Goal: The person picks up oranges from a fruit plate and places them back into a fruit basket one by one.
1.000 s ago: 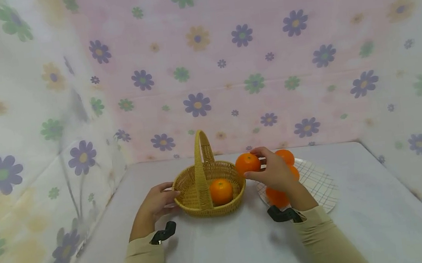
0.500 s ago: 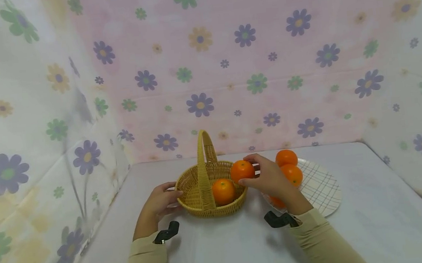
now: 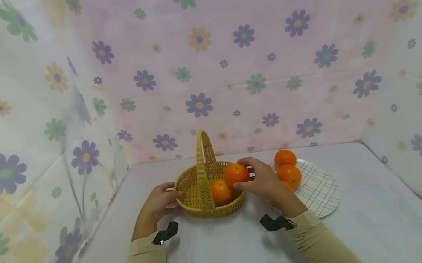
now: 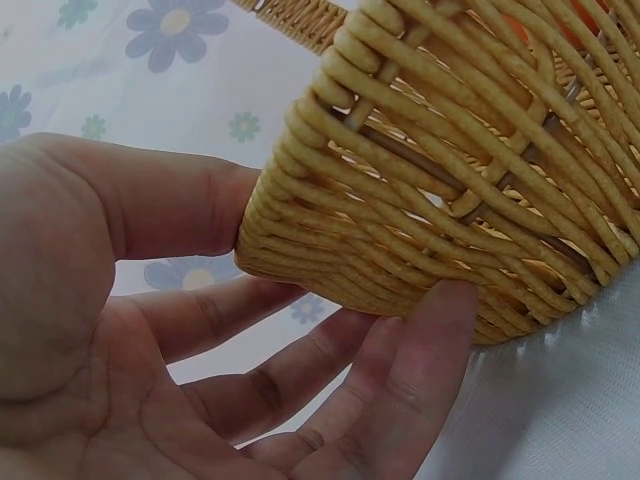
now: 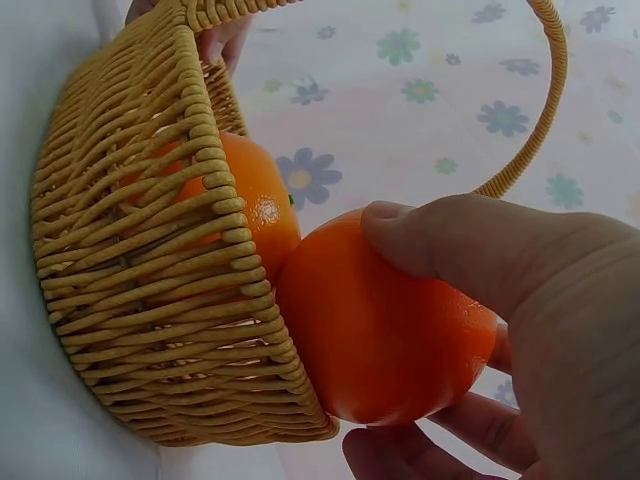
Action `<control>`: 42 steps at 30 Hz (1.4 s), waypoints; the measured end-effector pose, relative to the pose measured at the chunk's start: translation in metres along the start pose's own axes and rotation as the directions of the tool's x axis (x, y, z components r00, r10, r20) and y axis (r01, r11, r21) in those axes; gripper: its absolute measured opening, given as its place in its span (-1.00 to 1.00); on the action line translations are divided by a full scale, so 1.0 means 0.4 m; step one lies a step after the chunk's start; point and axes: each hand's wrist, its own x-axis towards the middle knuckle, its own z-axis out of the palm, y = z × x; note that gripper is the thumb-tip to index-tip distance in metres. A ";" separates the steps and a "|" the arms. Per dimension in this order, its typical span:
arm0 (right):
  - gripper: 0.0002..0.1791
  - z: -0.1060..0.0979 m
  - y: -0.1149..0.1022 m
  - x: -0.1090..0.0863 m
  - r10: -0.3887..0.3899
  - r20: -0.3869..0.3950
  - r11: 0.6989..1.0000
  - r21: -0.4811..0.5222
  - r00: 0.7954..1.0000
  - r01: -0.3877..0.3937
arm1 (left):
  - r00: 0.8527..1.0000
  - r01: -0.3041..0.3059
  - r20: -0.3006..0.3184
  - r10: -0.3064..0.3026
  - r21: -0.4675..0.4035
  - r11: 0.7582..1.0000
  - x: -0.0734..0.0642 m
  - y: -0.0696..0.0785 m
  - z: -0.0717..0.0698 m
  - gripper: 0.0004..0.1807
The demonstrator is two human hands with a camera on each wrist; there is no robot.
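A yellow-brown wicker basket [image 3: 191, 204] with a tall arched handle stands mid-table. My left hand [image 3: 160, 203] grips its left end, the thumb hooked over the rim and the fingers under and against the woven side in the left wrist view. One orange [image 3: 221, 192] lies in the basket, right of the handle. Between thumb and fingers, my right hand [image 3: 264, 181] holds another orange [image 5: 380, 325] at the basket's right rim. In the right wrist view this held orange overlaps the rim, close beside the orange inside.
To the right is a white plate [image 3: 319, 186] with a grid pattern, partly behind the right forearm. Several oranges [image 3: 290, 175] sit on its left side. Flower-printed cloth [image 3: 229, 82] surrounds the white tabletop [image 3: 223, 250] at the back and sides.
My right hand has moved left with its orange, from beside the basket to over its right rim. More of the oranges on the plate now show. The left hand keeps its hold.
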 end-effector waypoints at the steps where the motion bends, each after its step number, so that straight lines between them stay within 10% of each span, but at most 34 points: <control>1: -0.25 0.003 -0.001 -0.002 0.013 0.004 1.000 0.014 1.000 -0.013 | 1.000 0.001 -0.003 -0.001 -0.005 1.000 -0.001 -0.002 0.000 -0.33; 42: -0.29 0.059 0.016 -0.002 -0.087 0.061 0.974 -0.204 0.994 0.098 | 1.000 -0.005 0.006 0.005 -0.018 1.000 0.000 -0.004 0.000 -0.31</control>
